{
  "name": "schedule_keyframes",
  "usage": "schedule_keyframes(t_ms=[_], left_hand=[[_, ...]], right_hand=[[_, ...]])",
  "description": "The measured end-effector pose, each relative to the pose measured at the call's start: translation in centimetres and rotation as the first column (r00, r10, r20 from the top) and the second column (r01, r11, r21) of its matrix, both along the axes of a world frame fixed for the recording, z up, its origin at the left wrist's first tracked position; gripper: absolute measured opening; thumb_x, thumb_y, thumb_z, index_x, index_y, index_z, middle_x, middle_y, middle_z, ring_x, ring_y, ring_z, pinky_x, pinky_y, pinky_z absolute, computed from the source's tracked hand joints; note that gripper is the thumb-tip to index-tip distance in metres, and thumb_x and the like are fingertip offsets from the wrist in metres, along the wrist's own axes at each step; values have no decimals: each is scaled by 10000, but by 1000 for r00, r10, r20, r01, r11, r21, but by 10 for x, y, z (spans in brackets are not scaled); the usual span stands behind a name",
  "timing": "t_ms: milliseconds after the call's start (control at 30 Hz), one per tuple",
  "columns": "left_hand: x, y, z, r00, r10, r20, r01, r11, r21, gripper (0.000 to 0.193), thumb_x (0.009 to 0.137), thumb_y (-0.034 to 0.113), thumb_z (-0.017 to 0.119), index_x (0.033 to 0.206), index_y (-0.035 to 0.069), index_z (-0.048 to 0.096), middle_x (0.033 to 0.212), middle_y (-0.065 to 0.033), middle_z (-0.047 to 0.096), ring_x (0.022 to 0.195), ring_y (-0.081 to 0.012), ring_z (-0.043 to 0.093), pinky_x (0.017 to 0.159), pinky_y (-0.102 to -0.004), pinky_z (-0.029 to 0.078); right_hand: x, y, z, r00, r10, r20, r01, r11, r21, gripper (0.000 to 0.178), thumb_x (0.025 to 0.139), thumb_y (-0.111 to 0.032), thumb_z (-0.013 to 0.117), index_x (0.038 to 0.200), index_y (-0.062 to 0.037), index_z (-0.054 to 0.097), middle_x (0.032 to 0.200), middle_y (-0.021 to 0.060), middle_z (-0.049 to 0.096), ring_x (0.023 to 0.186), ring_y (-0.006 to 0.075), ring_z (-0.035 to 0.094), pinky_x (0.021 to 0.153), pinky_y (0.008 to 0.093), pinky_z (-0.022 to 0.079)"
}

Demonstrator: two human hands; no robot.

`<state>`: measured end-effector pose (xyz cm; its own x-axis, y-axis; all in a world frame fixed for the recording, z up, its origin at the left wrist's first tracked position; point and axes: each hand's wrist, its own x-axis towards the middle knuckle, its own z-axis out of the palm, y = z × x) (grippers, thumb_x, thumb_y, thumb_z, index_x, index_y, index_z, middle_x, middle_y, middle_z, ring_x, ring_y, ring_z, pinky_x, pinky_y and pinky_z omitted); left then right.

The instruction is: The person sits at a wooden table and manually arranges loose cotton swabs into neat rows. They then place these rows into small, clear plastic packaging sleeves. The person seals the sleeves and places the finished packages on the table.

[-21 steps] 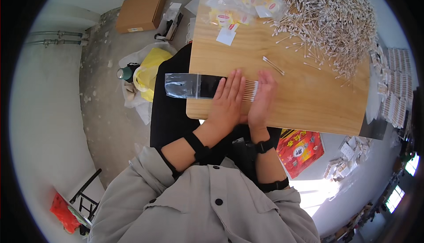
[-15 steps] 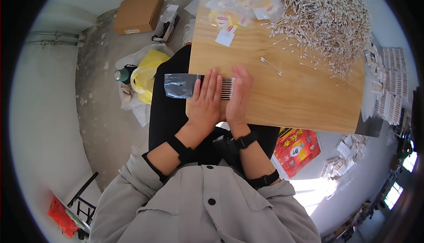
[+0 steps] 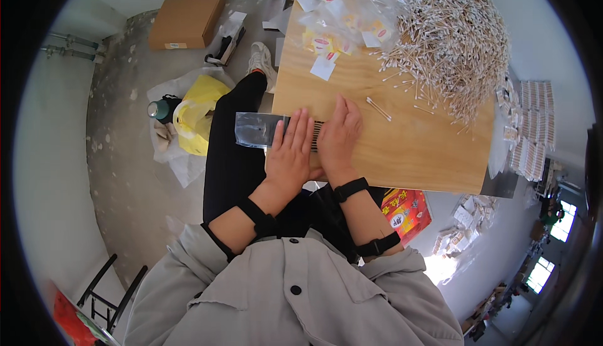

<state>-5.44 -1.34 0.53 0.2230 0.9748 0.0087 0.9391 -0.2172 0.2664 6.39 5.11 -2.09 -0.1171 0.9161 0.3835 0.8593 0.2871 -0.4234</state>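
A clear plastic sleeve [image 3: 251, 131] juts past the near left edge of the wooden table. My left hand [image 3: 290, 157] lies flat across its dark part, fingers stretched out and close together. Between my hands shows a short striped row of cotton swabs [image 3: 316, 136] against something dark. My right hand [image 3: 339, 137] rests at the right end of that row, its fingers bent inward; whatever lies beneath them is hidden. Beyond the right hand lie a few loose cotton swabs [image 3: 379, 109].
A large heap of cotton swabs [image 3: 452, 38] covers the table's far right. Clear bags with labels [image 3: 352, 19] lie beside it. Bundled swab packs [image 3: 534, 113] stand past the right edge. A yellow bag [image 3: 200, 110] and a cardboard box [image 3: 186, 22] sit on the floor at left.
My right hand has turned from standing on its edge to having its fingers bent, and now covers more of the swab row. My left hand stays flat. The whole view has shifted slightly.
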Motion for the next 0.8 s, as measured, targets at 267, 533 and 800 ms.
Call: schedule_keyframes(t_ms=[267,533,800], left_hand=[[1,0,-4,999,48,-24,-48,999,-13,1066,723,598,674,1499,-29,298,1598,-182,230,1504,-291,170,1198,-514,97],[-34,-4,44,947,166,275,-190,980,65,674,696,230,806,1272,38,515,1324,-148,472,1278,-321,429,1042,-478,321],[-49,6,27,970,210,126,-211,977,-5,307,741,186,766,980,93,598,960,-76,550,960,-283,540,821,-407,357]], right_hand=[[-7,-5,9,999,-45,-7,45,999,-7,496,822,2,553,1313,10,486,1243,176,478,1202,372,439,1040,489,335],[-9,-1,2,999,-32,38,32,999,18,514,796,55,534,1306,5,496,1230,174,479,1195,368,439,1055,483,327],[-14,2,10,999,-37,37,36,999,32,394,864,9,540,1257,15,519,1177,144,475,1168,333,457,1055,482,330]])
